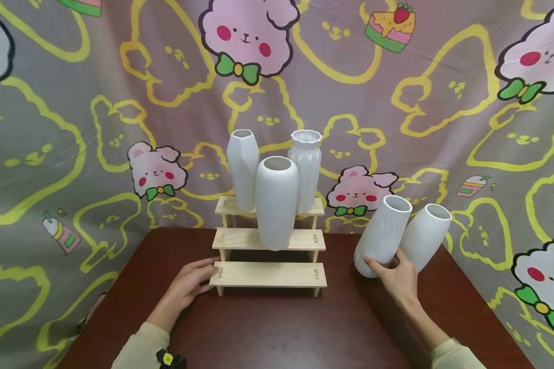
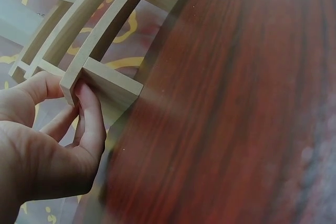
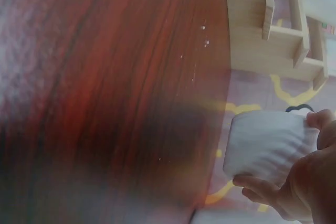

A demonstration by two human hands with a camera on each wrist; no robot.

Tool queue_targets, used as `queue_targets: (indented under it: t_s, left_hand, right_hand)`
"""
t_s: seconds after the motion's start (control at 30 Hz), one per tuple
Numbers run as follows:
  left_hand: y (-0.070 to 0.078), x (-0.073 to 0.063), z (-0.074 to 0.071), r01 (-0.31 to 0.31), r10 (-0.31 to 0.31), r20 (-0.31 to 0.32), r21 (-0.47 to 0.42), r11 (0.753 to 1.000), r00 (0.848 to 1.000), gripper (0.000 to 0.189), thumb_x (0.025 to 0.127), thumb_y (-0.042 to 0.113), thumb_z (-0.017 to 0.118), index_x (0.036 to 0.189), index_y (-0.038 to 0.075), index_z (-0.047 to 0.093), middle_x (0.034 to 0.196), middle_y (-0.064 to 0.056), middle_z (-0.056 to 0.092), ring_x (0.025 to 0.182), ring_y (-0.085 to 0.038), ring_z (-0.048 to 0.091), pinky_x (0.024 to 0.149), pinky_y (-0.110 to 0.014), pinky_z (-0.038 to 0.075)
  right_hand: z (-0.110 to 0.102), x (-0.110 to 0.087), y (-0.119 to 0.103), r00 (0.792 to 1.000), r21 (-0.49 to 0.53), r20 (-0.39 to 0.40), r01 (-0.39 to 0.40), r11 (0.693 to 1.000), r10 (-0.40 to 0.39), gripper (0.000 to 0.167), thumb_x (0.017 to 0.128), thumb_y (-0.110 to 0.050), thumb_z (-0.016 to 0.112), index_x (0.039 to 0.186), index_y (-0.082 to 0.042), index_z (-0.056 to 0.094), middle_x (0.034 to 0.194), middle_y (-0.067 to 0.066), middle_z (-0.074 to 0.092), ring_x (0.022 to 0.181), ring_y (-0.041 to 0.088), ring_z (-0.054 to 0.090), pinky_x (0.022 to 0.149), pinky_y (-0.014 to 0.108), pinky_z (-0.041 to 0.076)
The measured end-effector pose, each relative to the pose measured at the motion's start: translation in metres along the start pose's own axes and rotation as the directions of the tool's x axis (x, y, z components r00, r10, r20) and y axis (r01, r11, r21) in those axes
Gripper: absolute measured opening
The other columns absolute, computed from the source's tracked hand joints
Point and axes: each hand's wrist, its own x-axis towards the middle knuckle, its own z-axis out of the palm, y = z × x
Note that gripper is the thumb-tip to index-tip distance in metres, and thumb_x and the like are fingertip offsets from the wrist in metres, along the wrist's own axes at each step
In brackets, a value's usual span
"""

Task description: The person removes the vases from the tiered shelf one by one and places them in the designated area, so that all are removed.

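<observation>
My left hand (image 1: 191, 281) pinches the left end of the lowest board of a three-step wooden stand (image 1: 268, 274); in the left wrist view, thumb and fingers (image 2: 93, 116) wrap that board's end. My right hand (image 1: 400, 279) grips the lower part of a ribbed white vase (image 1: 382, 238), which leans to the right. The right wrist view shows this vase (image 3: 268, 142) between thumb and fingers, its base toward the tabletop. Whether the base touches the table is hard to tell. Just behind it stands a smooth white vase (image 1: 427, 237), its lower part partly hidden.
A smooth rounded white vase (image 1: 277, 205) stands on the middle step. On the top step are a faceted white vase (image 1: 243, 171) and a scalloped-rim white vase (image 1: 307, 169). The dark red wooden table (image 1: 277, 328) ends at a patterned curtain (image 1: 189, 123).
</observation>
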Motion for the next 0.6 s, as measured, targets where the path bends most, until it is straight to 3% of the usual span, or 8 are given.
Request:
queue_targets:
  t_s: [0.6]
  left_hand:
    - [0.000, -0.001, 0.002, -0.014, 0.014, -0.005, 0.005, 1.000, 1.000, 0.052, 0.091, 0.010, 0.068, 0.141, -0.003, 0.057, 0.127, -0.019, 0.064, 0.099, -0.027, 0.068, 0.080, -0.041, 0.056]
  right_hand:
    - [0.005, 0.005, 0.018, 1.000, -0.056, 0.014, -0.005, 0.998, 0.006, 0.063, 0.076, -0.035, 0.092, 0.125, -0.006, 0.065, 0.107, 0.020, 0.072, 0.098, 0.030, 0.067, 0.074, 0.026, 0.045]
